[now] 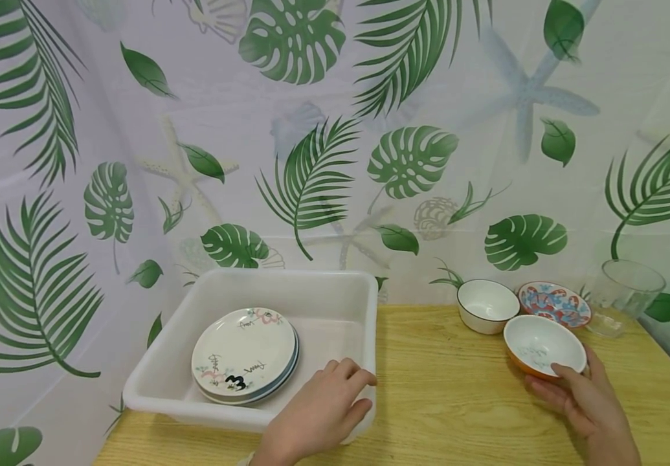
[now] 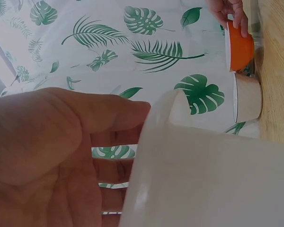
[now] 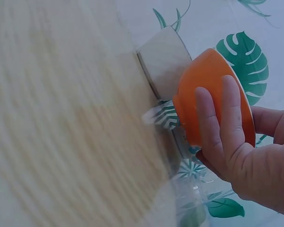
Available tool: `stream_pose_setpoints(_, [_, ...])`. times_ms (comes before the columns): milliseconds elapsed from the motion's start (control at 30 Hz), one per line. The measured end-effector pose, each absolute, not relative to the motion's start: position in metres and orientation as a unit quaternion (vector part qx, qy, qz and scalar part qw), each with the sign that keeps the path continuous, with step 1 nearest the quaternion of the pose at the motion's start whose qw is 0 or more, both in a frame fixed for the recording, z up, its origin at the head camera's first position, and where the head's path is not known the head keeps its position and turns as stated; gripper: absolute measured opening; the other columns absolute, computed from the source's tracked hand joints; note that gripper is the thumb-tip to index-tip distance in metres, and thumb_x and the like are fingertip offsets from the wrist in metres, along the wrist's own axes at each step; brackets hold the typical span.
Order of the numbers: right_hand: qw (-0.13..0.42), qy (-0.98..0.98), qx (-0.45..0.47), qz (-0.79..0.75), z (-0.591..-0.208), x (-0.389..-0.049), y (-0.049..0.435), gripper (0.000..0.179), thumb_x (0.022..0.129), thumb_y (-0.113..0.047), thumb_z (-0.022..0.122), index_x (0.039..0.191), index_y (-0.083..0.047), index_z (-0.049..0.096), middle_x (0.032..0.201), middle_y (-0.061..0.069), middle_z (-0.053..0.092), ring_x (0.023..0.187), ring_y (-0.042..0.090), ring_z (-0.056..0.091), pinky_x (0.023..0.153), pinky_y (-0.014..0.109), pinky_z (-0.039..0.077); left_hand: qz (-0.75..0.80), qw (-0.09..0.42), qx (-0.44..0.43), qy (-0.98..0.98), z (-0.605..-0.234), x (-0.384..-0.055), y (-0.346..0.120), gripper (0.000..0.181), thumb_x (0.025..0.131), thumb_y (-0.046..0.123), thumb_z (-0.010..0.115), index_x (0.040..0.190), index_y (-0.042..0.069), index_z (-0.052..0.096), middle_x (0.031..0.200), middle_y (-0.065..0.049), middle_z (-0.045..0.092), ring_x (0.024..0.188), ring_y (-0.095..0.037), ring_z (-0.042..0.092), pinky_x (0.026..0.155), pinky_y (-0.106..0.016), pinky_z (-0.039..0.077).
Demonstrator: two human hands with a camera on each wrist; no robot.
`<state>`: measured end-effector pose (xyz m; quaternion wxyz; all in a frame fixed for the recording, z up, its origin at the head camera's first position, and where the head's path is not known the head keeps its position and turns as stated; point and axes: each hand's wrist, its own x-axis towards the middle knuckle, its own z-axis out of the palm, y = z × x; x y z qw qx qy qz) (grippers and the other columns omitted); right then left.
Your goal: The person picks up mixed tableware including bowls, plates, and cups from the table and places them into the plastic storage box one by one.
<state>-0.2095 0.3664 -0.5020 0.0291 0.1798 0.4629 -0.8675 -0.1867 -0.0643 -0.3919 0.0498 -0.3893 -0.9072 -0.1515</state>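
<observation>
My right hand (image 1: 588, 401) holds a bowl, orange outside and white inside (image 1: 544, 343), thumb at its rim and fingers spread against its outer wall. In the right wrist view the orange bowl (image 3: 203, 99) is tilted in front of a white bowl. My left hand (image 1: 323, 404), fingers loosely bent, is at the right front rim of a white plastic basin (image 1: 335, 294). In the left wrist view the thumb tip is right at the basin rim (image 2: 154, 123), which partly hides the other fingertips. Inside the basin lies a stack of plates (image 1: 244, 353), the top one white with painted flowers.
Behind the orange bowl stand a white bowl with a dark rim (image 1: 486, 307) and a red-and-blue patterned bowl (image 1: 556, 304). A clear glass vessel (image 1: 626, 294) is at the table's right edge. A leaf-print sheet (image 1: 335, 194) backs the wooden table (image 1: 445, 395).
</observation>
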Motion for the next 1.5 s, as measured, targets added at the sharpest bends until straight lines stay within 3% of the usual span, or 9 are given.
stream_pose_setpoints(100, [0.014, 0.459, 0.173, -0.872, -0.496, -0.209, 0.365, 0.094, 0.102, 0.002, 0.044, 0.152, -0.049, -0.017, 0.154, 0.002, -0.009, 0.08, 0.028, 0.072, 0.081, 0.04, 0.059, -0.151, 0.046, -0.385, -0.909, -0.391, -0.188, -0.064, 0.022, 0.1, 0.02, 0.06, 0.121, 0.015, 0.063, 0.111, 0.0, 0.06, 0.095, -0.015, 0.056, 0.079, -0.025, 0.049])
stream_pose_setpoints(233, [-0.006, 0.461, 0.154, -0.874, -0.491, -0.205, 0.364, 0.092, 0.101, 0.004, 0.044, 0.154, -0.047, -0.012, 0.145, -0.003, 0.013, 0.079, 0.028, 0.072, 0.078, 0.04, 0.059, -0.157, 0.043, -0.377, -0.912, -0.39, -0.189, -0.063, 0.028, 0.1, 0.02, 0.06, 0.127, 0.014, 0.06, 0.115, -0.001, 0.06, 0.099, -0.017, 0.056, 0.082, -0.027, 0.05])
stream_pose_setpoints(300, [-0.013, 0.467, 0.139, -0.873, -0.488, -0.204, 0.364, 0.09, 0.101, 0.004, 0.044, 0.156, -0.045, -0.009, 0.131, -0.009, 0.023, 0.078, 0.029, 0.073, 0.076, 0.041, 0.06, -0.167, 0.043, -0.374, -0.911, -0.391, -0.19, -0.063, 0.031, 0.1, 0.02, 0.059, 0.13, 0.013, 0.058, 0.117, -0.002, 0.06, 0.101, -0.017, 0.057, 0.084, -0.028, 0.05])
stream_pose_setpoints(633, [-0.045, 0.502, 0.033, -0.863, -0.47, -0.196, 0.357, 0.088, 0.102, 0.007, 0.04, 0.158, -0.038, -0.01, 0.127, -0.006, 0.03, 0.079, 0.029, 0.074, 0.068, 0.04, 0.06, -0.21, 0.028, -0.365, -0.907, -0.393, -0.191, -0.062, 0.041, 0.102, 0.023, 0.057, 0.141, 0.014, 0.049, 0.122, -0.002, 0.059, 0.109, -0.015, 0.058, 0.088, -0.03, 0.051])
stream_pose_setpoints(800, [-0.047, 0.526, 0.004, -0.849, -0.456, -0.192, 0.35, 0.082, 0.102, 0.007, 0.04, 0.159, -0.039, 0.001, 0.127, -0.003, 0.033, 0.08, 0.029, 0.074, 0.066, 0.039, 0.06, -0.262, 0.015, -0.363, -0.894, -0.391, -0.191, -0.063, 0.045, 0.102, 0.022, 0.056, 0.145, 0.015, 0.044, 0.128, -0.003, 0.056, 0.112, -0.013, 0.059, 0.089, -0.027, 0.051])
stream_pose_setpoints(1033, [-0.06, 0.591, -0.046, -0.803, -0.438, -0.186, 0.341, 0.077, 0.101, 0.009, 0.043, 0.159, -0.034, 0.014, 0.119, -0.012, 0.053, 0.076, 0.03, 0.074, 0.062, 0.039, 0.06, -0.325, 0.016, -0.351, -0.878, -0.391, -0.191, -0.063, 0.052, 0.103, 0.02, 0.055, 0.151, 0.018, 0.035, 0.136, -0.006, 0.051, 0.104, -0.007, 0.063, 0.082, -0.023, 0.052])
stream_pose_setpoints(1500, [-0.047, 0.664, -0.064, -0.743, -0.409, -0.178, 0.303, 0.074, 0.102, 0.005, 0.046, 0.159, -0.032, 0.017, 0.123, -0.018, 0.052, 0.073, 0.026, 0.074, 0.06, 0.035, 0.06, -0.439, -0.044, -0.321, -0.838, -0.39, -0.192, -0.063, 0.054, 0.104, 0.025, 0.052, 0.154, 0.022, 0.03, 0.146, -0.007, 0.045, 0.104, -0.007, 0.064, 0.082, -0.024, 0.054])
